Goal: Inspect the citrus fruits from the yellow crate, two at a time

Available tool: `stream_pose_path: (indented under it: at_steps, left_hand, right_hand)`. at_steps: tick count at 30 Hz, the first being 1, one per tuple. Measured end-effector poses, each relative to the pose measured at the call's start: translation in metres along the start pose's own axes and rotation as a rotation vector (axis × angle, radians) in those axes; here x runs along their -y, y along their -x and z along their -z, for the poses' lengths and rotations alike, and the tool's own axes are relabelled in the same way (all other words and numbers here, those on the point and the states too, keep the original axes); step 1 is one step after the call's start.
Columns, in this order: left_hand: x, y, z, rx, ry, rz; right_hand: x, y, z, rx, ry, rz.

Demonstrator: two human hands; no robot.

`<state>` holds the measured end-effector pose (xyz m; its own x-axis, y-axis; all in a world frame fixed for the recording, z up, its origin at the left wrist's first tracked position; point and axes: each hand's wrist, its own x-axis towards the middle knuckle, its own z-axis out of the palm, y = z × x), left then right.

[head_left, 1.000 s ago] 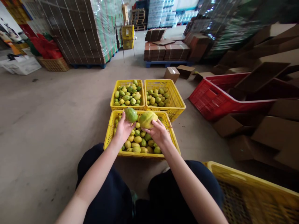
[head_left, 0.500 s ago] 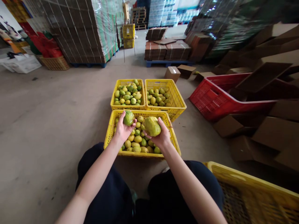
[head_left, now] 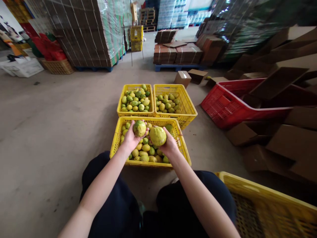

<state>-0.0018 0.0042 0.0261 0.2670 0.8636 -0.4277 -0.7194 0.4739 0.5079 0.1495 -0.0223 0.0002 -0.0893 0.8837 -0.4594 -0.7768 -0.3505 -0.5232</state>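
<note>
My left hand [head_left: 132,137] is wrapped round a green-and-yellow lemon [head_left: 139,128] with a brownish patch on its near side. In my right hand [head_left: 169,142] is a larger, bumpy yellow-green lemon [head_left: 158,136], its rounded end toward me. Both hands are close together above the front yellow crate [head_left: 114,145], and the two fruits are a small gap apart. Loose lemons [head_left: 146,147] of yellow and green lie in this crate, partly hidden by my hands.
Behind the front crate stand a left yellow crate [head_left: 120,110] and a right yellow crate [head_left: 189,107], both with lemons inside. A red crate [head_left: 220,110] with cardboard is at right, amid cardboard boxes [head_left: 292,142]. Another yellow crate [head_left: 272,195] is by my right knee.
Both lemons have been turned in my hands and show different sides. My left hand has shifted slightly right and the right lemon slightly left, so they are closer together.
</note>
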Motion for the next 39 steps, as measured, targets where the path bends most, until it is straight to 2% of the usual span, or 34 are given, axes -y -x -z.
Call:
stream_pose_path:
  at_steps: [4, 10, 15, 22, 28, 33, 39]
  left_hand:
    - [0.002, 0.001, -0.003, -0.034, 0.029, -0.024]
    - [0.003, 0.001, -0.001, 0.018, -0.106, -0.114]
    - [0.007, -0.002, 0.003, 0.103, -0.142, -0.043]
    - [0.007, -0.005, 0.004, 0.131, -0.175, 0.013]
    - [0.008, -0.005, 0.004, 0.142, -0.185, 0.054]
    - [0.008, -0.005, 0.004, 0.155, -0.161, 0.059]
    - [0.011, -0.006, 0.006, 0.167, -0.161, -0.057]
  right_hand:
    - [-0.001, 0.003, 0.001, 0.018, -0.001, -0.003]
    - [0.005, 0.010, -0.004, 0.037, 0.028, 0.017]
    - [0.005, 0.010, -0.007, 0.007, -0.013, 0.006]
    - [0.003, 0.009, -0.007, -0.095, -0.050, 0.083]
    - [0.006, 0.012, -0.006, -0.026, -0.035, -0.017]
    - [0.006, 0.013, -0.009, -0.073, -0.043, -0.022]
    - [0.005, 0.011, -0.009, -0.121, -0.065, -0.005]
